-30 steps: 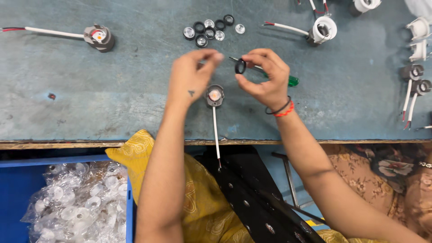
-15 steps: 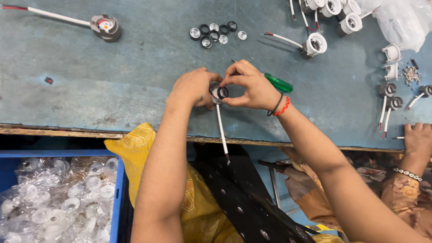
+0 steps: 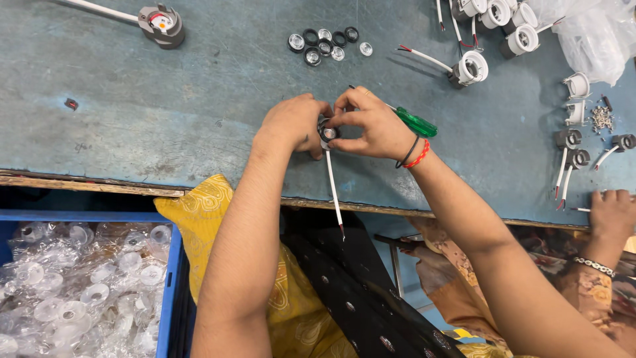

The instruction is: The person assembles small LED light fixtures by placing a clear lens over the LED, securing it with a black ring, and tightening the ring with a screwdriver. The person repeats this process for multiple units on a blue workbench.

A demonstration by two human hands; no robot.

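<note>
Where a second ago the right hand pinched a small black ring apart from the lamp fitting, both hands now meet on that fitting near the tabletop front edge, ring no longer separate, so it looks pressed onto the fitting. Nearest: blue bin of bagged clear lenses at lower left, yellow cloth over the lap. Fitting's white wire hangs off the tabletop edge. Left hand clenched around the fitting's left side; right hand's fingers grasp its right side and top, red and black bands on that wrist. Green-handled screwdriver lies just behind the right hand. Another person's hand rests at the right edge, beside wired grey fittings. Farther off: cluster of small rings and lenses, white-ringed fitting, grey fitting far left, clear bag far right.
</note>
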